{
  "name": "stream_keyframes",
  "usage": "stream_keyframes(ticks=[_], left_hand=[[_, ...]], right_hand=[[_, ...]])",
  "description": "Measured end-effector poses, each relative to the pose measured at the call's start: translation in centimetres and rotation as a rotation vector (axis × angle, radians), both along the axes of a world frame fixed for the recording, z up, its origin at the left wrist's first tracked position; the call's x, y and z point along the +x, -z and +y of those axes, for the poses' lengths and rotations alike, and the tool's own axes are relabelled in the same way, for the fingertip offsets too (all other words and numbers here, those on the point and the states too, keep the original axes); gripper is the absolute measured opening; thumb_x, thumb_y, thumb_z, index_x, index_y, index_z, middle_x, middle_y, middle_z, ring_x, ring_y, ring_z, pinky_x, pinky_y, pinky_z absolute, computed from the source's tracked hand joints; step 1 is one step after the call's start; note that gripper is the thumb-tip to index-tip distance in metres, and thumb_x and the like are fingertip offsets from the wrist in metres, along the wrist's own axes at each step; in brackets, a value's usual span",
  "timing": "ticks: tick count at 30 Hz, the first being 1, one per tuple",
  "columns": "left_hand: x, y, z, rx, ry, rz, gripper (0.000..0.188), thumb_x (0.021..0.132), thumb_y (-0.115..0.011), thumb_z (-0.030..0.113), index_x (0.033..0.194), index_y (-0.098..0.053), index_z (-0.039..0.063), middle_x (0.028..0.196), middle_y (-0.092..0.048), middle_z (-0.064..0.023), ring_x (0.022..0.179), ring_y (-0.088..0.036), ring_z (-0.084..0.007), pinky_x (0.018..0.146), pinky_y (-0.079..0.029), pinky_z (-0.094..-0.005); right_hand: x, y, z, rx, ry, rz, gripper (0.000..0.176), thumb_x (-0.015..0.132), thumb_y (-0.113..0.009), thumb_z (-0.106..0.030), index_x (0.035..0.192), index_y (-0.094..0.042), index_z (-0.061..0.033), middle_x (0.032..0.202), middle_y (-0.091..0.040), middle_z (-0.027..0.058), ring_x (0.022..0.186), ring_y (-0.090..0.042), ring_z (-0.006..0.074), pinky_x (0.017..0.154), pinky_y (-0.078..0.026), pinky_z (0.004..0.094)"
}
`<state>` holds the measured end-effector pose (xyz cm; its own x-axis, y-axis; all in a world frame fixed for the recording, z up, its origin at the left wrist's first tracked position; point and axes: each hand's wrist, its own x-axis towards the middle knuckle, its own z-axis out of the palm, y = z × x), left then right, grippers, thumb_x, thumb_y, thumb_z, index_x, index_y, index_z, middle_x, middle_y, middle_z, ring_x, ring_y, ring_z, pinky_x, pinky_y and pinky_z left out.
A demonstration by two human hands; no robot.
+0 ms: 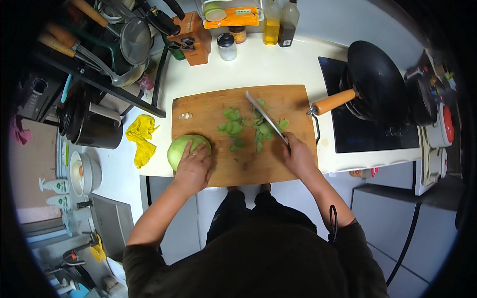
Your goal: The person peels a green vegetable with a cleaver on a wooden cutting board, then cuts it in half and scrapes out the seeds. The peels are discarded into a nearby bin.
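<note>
On the left end of a wooden cutting board [203, 111] rests a large round pale green vegetable [177, 151], perhaps a gourd or cabbage. My left hand [194, 165] lies spread over its right side, touching it from above. A kitchen knife [266, 117] is gripped by the handle in my right hand [300, 152], its blade slanting away to the upper left. Green peelings [231, 126] lie scattered on the middle of the board, some of them beside and under the blade. Small pale pieces [185, 116], possibly garlic, sit near the board's left edge.
Right of the board, a black wok [378, 82] stands on the cooktop [339, 130], its wooden handle [333, 102] reaching toward the board. A yellow cloth [141, 139] lies to the left. Behind stand a knife block [195, 37], a lidded jar [227, 46] and oil bottles [272, 22].
</note>
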<state>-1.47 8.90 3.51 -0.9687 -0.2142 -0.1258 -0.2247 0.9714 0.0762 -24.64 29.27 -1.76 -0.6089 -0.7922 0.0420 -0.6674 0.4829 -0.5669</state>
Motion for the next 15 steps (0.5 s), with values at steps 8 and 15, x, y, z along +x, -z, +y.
stream_keyframes(ticks=[8, 15], left_hand=[[-8.9, -0.1, 3.6, 0.639, 0.084, 0.455, 0.047, 0.092, -0.048, 0.028, 0.134, -0.045, 0.005, 0.142, -0.042, -0.0126, 0.133, -0.036, -0.0302, 0.109, -0.027, -0.0461], [-13.6, 5.0, 5.9, 0.373, 0.239, 0.177, 0.062, 0.094, -0.041, 0.047, 0.141, -0.036, 0.008, 0.146, -0.035, -0.0134, 0.138, -0.029, -0.0255, 0.113, -0.013, -0.0527]], right_hand=[[-2.1, -0.9, 1.4, -0.006, -0.185, 0.642, 0.018, 0.073, -0.057, -0.010, 0.091, -0.055, -0.0053, 0.073, -0.054, 0.0085, 0.068, -0.057, 0.0257, 0.060, -0.046, 0.0354], [-1.4, -1.3, 3.3, -0.047, -0.183, 0.537, 0.028, 0.061, -0.070, -0.011, 0.077, -0.047, -0.0091, 0.070, -0.053, 0.0092, 0.063, -0.055, 0.0293, 0.057, -0.044, 0.0398]])
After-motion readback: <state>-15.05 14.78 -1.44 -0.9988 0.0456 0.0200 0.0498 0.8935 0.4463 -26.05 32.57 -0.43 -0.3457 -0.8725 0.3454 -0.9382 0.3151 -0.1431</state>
